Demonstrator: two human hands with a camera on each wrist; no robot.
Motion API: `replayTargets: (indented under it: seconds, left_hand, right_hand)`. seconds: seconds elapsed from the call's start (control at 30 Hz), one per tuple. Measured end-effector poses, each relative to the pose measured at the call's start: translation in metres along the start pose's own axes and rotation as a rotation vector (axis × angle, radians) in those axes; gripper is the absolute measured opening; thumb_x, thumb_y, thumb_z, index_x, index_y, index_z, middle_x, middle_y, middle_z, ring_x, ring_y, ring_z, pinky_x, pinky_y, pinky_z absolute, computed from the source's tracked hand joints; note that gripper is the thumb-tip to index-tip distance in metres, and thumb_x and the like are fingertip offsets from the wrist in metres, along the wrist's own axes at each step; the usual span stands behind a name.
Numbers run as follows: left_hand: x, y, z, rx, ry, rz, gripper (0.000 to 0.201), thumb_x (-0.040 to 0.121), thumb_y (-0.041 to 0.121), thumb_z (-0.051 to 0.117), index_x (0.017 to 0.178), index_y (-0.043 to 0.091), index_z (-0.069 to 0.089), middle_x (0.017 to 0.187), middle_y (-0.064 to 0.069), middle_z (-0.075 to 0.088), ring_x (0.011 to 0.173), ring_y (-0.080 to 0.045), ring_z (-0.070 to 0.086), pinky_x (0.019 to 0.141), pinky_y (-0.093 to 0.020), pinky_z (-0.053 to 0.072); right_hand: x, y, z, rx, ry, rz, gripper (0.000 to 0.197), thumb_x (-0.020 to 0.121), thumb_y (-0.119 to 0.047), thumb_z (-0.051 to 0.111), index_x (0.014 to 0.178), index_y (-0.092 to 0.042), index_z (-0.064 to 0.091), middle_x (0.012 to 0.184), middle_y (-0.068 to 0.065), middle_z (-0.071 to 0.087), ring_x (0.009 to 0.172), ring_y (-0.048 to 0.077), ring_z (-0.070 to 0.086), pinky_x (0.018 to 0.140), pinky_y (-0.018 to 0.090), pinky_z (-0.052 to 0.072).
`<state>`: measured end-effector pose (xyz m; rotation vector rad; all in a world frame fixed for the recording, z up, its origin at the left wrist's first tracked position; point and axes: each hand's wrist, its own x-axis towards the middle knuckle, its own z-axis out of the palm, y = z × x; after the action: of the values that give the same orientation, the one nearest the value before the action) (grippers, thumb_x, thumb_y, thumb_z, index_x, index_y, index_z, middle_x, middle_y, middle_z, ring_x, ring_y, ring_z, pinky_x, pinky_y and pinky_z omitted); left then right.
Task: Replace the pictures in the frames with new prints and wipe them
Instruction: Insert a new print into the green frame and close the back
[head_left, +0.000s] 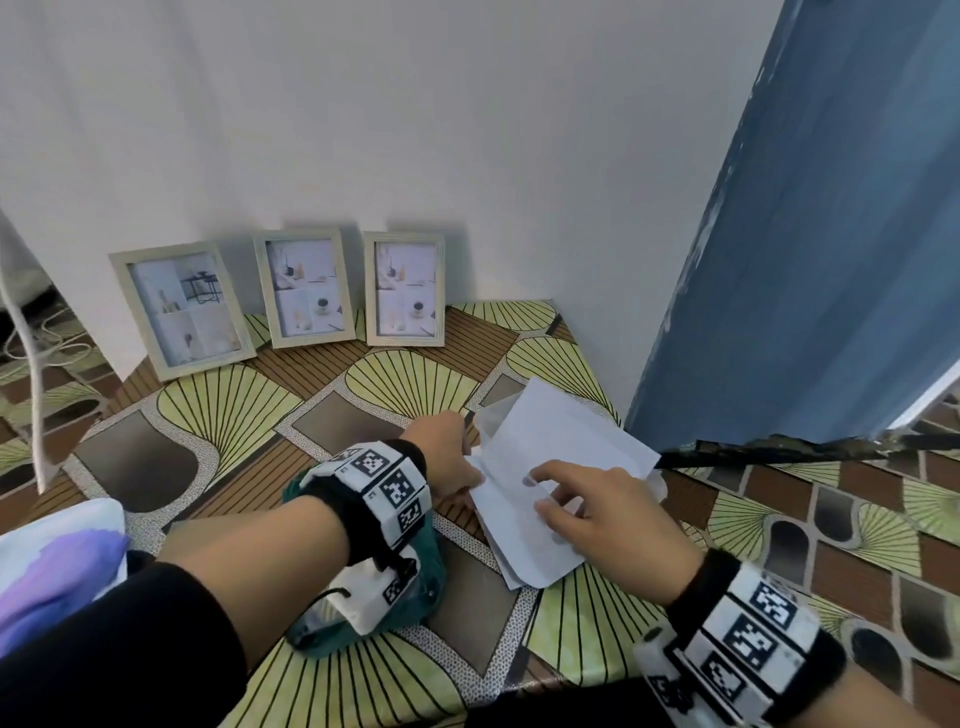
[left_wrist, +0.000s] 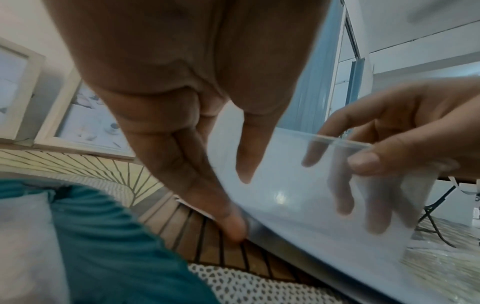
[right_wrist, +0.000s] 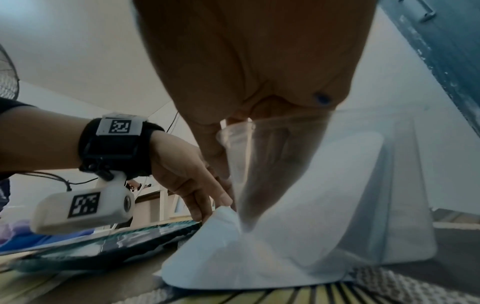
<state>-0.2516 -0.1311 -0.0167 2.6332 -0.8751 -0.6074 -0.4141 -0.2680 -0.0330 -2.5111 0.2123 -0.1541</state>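
Note:
Three pale wooden frames lean on the wall: left frame (head_left: 179, 304), middle frame (head_left: 306, 288), right frame (head_left: 405, 288), each with a picture inside. A clear plastic sleeve (head_left: 561, 441) holding white prints (right_wrist: 259, 257) lies on the patterned table (head_left: 234, 405). My left hand (head_left: 447, 452) pinches the sleeve's (left_wrist: 285, 205) left edge, thumb on top. My right hand (head_left: 571, 499) has its fingers inside the sleeve's (right_wrist: 298, 164) open mouth and its thumb outside, gripping the upper layer. A teal cloth (head_left: 421, 571) lies under my left wrist.
A blue door (head_left: 805, 260) stands just right of the table's far corner. A white cable (head_left: 31, 338) hangs at the left edge. A white and purple bundle (head_left: 57, 556) sits at the near left. The table's edge runs close behind the sleeve on the right.

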Motion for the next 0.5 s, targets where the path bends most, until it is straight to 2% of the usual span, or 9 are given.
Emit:
replayTargets:
  seconds: [0.07,0.13,0.2,0.23,0.27,0.33,0.43,0.5]
  left_hand:
    - [-0.001,0.000,0.000,0.050,-0.082,0.034,0.016,0.091,0.027,0.065,0.093,0.014,0.055,0.087,-0.009,0.067,0.072,-0.022,0.062,0.072,-0.031,0.054]
    - [-0.004,-0.003,-0.003,0.096,-0.145,0.060,0.018,0.095,0.032,0.059,0.093,0.015,0.053,0.094,-0.010,0.068,0.074,-0.021,0.065,0.077,-0.034,0.055]
    - [-0.008,-0.008,-0.009,0.147,-0.118,0.088,0.026,0.097,0.036,0.055,0.097,0.010,0.058,0.096,-0.007,0.066,0.079,-0.019,0.065,0.078,-0.033,0.052]
    - [-0.012,-0.010,-0.012,0.155,-0.076,0.100,0.032,0.098,0.038,0.053,0.108,0.009,0.059,0.101,-0.006,0.067,0.085,-0.020,0.064,0.082,-0.034,0.053]
    - [-0.016,-0.011,-0.015,0.137,-0.027,0.117,0.039,0.098,0.040,0.051,0.124,0.011,0.054,0.107,-0.005,0.066,0.090,-0.020,0.063,0.085,-0.034,0.053]
    - [-0.023,-0.012,-0.017,0.051,0.052,0.170,0.056,0.099,0.046,0.046,0.146,0.019,0.033,0.121,-0.005,0.061,0.095,-0.017,0.057,0.085,-0.031,0.048]
    - [-0.025,-0.011,-0.011,-0.051,0.070,0.199,0.071,0.098,0.053,0.043,0.155,0.023,0.013,0.131,-0.007,0.049,0.106,-0.019,0.052,0.085,-0.029,0.041]
    - [-0.020,-0.010,-0.004,-0.131,0.052,0.177,0.077,0.097,0.055,0.042,0.157,0.022,0.005,0.146,-0.008,0.038,0.126,-0.022,0.043,0.094,-0.026,0.034]
  right_hand:
    - [-0.001,-0.001,0.004,-0.066,-0.008,-0.032,0.023,0.098,-0.035,0.053,0.120,-0.035,0.059,0.087,-0.011,0.071,0.071,0.004,0.060,0.074,0.029,0.046]
    - [-0.002,-0.002,0.007,-0.123,0.000,-0.061,0.023,0.098,-0.035,0.051,0.121,-0.035,0.058,0.090,-0.010,0.072,0.073,0.007,0.060,0.076,0.029,0.044]
    - [-0.002,-0.002,0.008,-0.171,0.006,-0.086,0.025,0.099,-0.036,0.049,0.124,-0.035,0.055,0.095,-0.009,0.071,0.081,0.011,0.063,0.077,0.031,0.044]
    - [-0.002,-0.003,0.008,-0.181,0.001,-0.094,0.027,0.099,-0.036,0.049,0.125,-0.033,0.055,0.099,-0.008,0.071,0.085,0.012,0.063,0.079,0.031,0.045]
    - [-0.002,-0.003,0.007,-0.173,-0.008,-0.098,0.029,0.099,-0.037,0.050,0.127,-0.031,0.054,0.101,-0.008,0.069,0.087,0.012,0.063,0.081,0.033,0.047]
    - [-0.003,-0.005,0.004,-0.113,-0.029,-0.107,0.033,0.097,-0.038,0.055,0.129,-0.027,0.056,0.103,-0.008,0.062,0.088,0.009,0.060,0.083,0.032,0.050]
    - [-0.004,-0.010,-0.009,-0.018,0.013,-0.128,0.034,0.093,-0.044,0.059,0.123,-0.028,0.061,0.099,-0.012,0.058,0.090,0.002,0.057,0.078,0.020,0.051]
    - [-0.004,-0.012,-0.024,0.022,0.117,-0.124,0.030,0.090,-0.048,0.059,0.115,-0.032,0.066,0.094,-0.015,0.061,0.089,-0.002,0.058,0.073,0.017,0.051]
